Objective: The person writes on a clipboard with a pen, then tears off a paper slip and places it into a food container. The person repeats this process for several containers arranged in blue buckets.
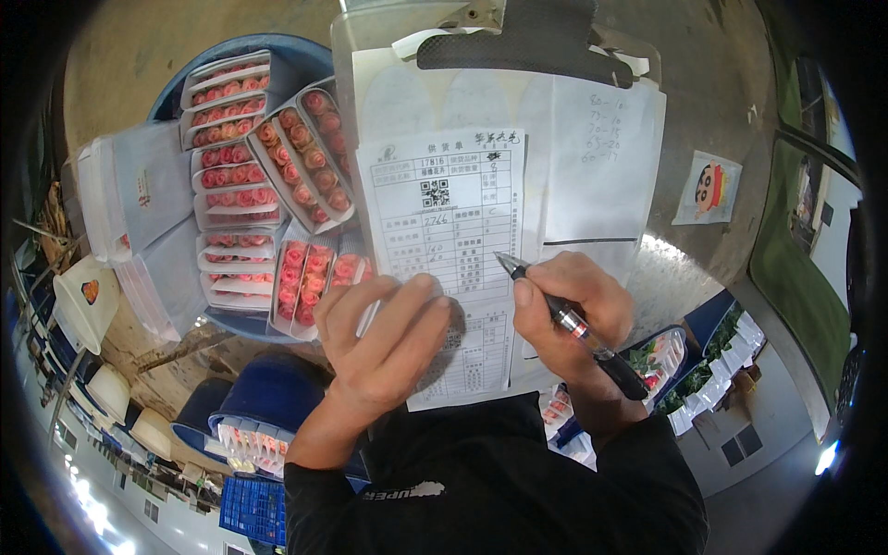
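My right hand (572, 305) grips a black and clear pen (590, 336), its metal tip at the right column of a printed form (444, 229). The form bears a printed code, a table and some handwriting. It lies on other papers (600, 194) on a clipboard, held at the top by a dark metal clip (524, 45). My left hand (388, 333) rests on the form's lower left side with its fingers slightly spread. A second printed table (479, 354) shows below the first, partly behind the left hand.
Left of the clipboard, a blue tub (239, 43) holds several wrapped bunches of pink roses (239, 177). More blue buckets (274, 385) with wrapped flowers stand nearby, by a blue plastic crate (253, 510). A cartoon sticker (707, 187) lies at right, near a green surface (808, 263).
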A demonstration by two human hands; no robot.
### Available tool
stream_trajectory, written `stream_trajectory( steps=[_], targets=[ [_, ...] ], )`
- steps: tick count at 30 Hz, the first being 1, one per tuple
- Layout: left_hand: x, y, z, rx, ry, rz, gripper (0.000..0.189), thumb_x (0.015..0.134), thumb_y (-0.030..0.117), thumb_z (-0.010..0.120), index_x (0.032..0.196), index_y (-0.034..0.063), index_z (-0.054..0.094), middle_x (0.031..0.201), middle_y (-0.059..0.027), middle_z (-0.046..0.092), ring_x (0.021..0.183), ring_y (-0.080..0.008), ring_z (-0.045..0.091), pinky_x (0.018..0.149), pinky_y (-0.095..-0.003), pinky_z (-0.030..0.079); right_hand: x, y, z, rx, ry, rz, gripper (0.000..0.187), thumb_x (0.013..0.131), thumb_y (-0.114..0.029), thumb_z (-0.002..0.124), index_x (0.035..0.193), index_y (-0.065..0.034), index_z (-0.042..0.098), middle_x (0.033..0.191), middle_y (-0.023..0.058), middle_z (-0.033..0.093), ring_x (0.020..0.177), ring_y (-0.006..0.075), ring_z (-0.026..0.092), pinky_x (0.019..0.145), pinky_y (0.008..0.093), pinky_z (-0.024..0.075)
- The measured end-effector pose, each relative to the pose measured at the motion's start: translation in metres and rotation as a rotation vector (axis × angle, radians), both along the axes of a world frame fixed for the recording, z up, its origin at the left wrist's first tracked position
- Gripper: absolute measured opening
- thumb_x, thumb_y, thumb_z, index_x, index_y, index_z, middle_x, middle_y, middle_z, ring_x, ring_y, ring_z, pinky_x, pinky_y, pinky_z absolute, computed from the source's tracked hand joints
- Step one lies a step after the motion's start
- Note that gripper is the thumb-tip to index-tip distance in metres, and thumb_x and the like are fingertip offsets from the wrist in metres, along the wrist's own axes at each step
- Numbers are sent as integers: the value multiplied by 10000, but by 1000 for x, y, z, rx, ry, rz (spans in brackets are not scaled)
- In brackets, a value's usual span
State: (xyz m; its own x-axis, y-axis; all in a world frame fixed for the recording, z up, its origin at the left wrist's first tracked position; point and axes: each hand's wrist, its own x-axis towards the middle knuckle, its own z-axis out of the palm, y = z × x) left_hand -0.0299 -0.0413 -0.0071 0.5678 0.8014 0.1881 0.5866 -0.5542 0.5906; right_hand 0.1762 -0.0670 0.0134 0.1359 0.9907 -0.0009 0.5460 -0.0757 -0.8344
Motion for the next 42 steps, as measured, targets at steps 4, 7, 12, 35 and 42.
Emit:
stream_trajectory(
  steps=[4, 7, 12, 35, 42],
  targets=[
    [0, 0, 0, 1, -1, -1, 321, 618, 61, 809, 919, 115, 713, 1129, -33, 665, 1035, -273, 531, 866, -409, 413, -1, -3, -4, 37, -21, -6, 169, 752, 42, 714, 877, -3, 610, 700, 98, 617, 596, 183, 615, 550, 277, 482],
    [0, 0, -1, -1, -6, -2, 321, 616, 58, 810, 917, 115, 712, 1126, -32, 666, 1036, -274, 532, 863, -408, 415, -1, -3, -5, 49, -20, -12, 173, 752, 45, 713, 883, -4, 611, 707, 102, 624, 600, 189, 626, 549, 276, 487],
    [1, 0, 0, 8, -2, 5, 318, 622, 55, 808, 917, 118, 710, 1119, -28, 668, 1035, -273, 534, 858, -405, 419, -3, -4, -6, 46, 26, -40, 188, 744, 56, 719, 889, -1, 614, 722, 109, 634, 609, 190, 633, 548, 273, 490],
    [2, 1, 1, 3, -1, 7, 303, 628, 47, 809, 911, 106, 718, 1122, -33, 660, 1043, -273, 528, 870, -400, 423, -1, -4, 3, -18, 34, -81, 138, 735, -22, 762, 839, -40, 672, 709, 92, 656, 606, 213, 633, 567, 296, 509],
    [2, 1, -6, 46, -119, 56, 305, 637, 74, 818, 916, 96, 697, 1107, -58, 661, 983, -271, 564, 823, -385, 451, 35, -11, 20, 111, -122, 34, 368, 739, -18, 734, 1102, -52, 682, 972, 132, 621, 868, 247, 606, 713, 336, 500]
  ],
)
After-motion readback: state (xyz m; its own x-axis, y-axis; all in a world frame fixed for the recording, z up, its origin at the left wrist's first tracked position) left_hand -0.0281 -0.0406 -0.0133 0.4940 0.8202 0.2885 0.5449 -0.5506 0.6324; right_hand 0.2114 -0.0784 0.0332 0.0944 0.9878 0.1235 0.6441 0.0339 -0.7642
